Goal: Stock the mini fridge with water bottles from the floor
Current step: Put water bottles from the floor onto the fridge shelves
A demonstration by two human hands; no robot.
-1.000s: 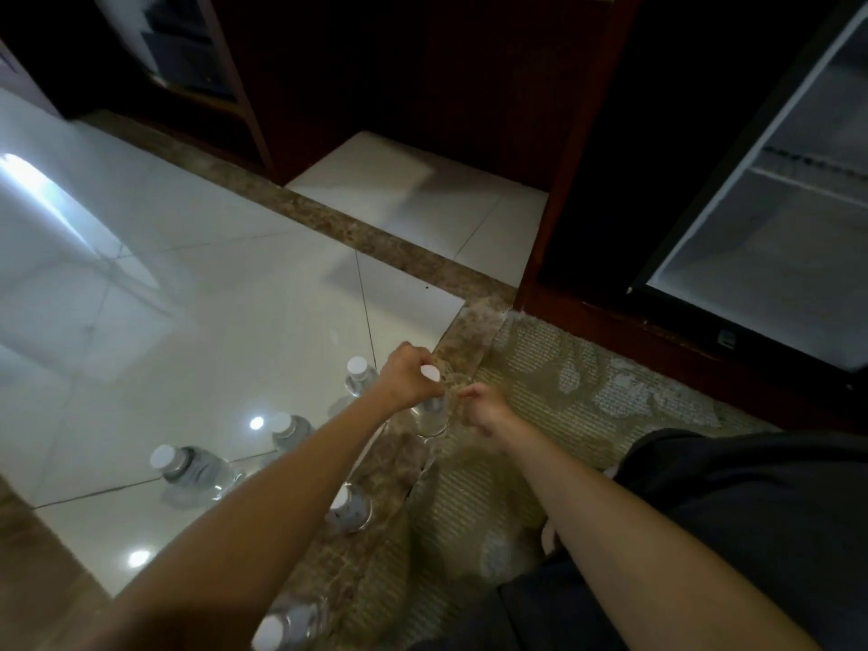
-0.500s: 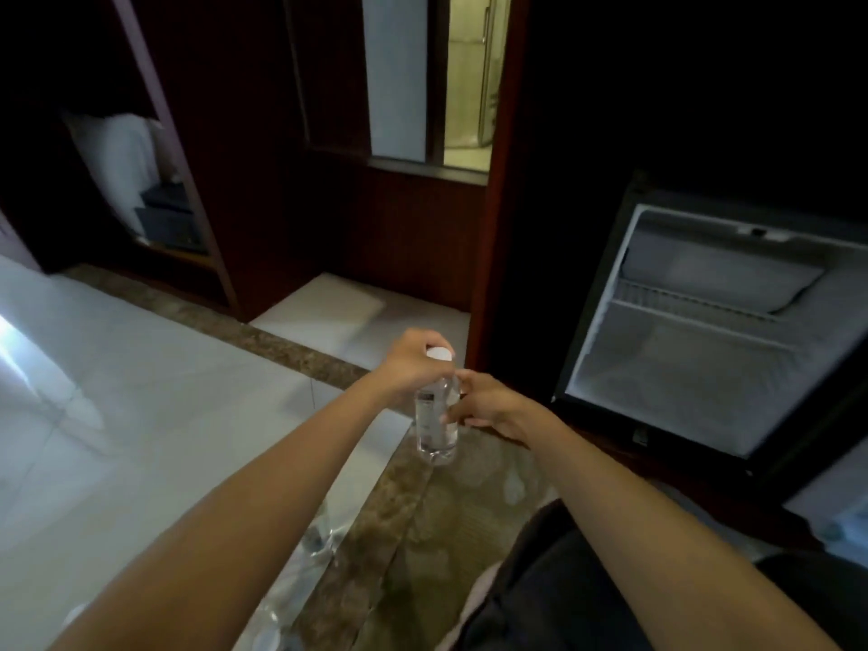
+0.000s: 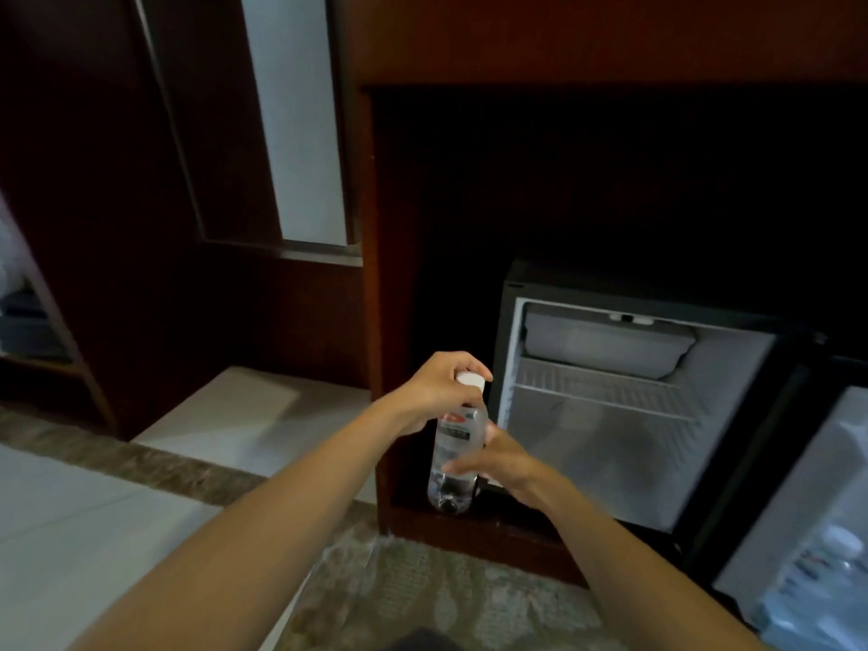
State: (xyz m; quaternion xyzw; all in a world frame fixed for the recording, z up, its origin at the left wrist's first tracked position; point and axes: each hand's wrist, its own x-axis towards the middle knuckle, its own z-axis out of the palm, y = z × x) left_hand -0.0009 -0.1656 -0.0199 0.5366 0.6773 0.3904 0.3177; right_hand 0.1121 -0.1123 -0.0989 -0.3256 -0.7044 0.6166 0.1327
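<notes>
1. The water bottle [image 3: 451, 444], clear with a white cap [image 3: 471, 381] and a printed label, is held nearly upright in both hands at the middle of the view. It is outside the mini fridge, in front of the dark gap at the fridge's 9 o'clock side.
2. The left hand [image 3: 437, 392] grips the neck and cap from 11 o'clock, fingers curled over the top.
3. The right hand [image 3: 498, 458] grips the lower body from 4 o'clock, fingers wrapped across the front.
4. The mini fridge [image 3: 610, 462] stands open at the bottle's 3 o'clock. Its inside is white, with 1 wire shelf [image 3: 601, 392] and a freezer flap [image 3: 606, 340] at 12 o'clock above it.
5. Its door [image 3: 789, 500] hangs open at 4 o'clock of the view. Pale things sit in its rack, too blurred to name.
6. A wooden cabinet [image 3: 371, 274] frames the fridge. Patterned carpet [image 3: 422, 599] lies at 6 o'clock and pale tile floor [image 3: 70, 533] at 8 o'clock.
</notes>
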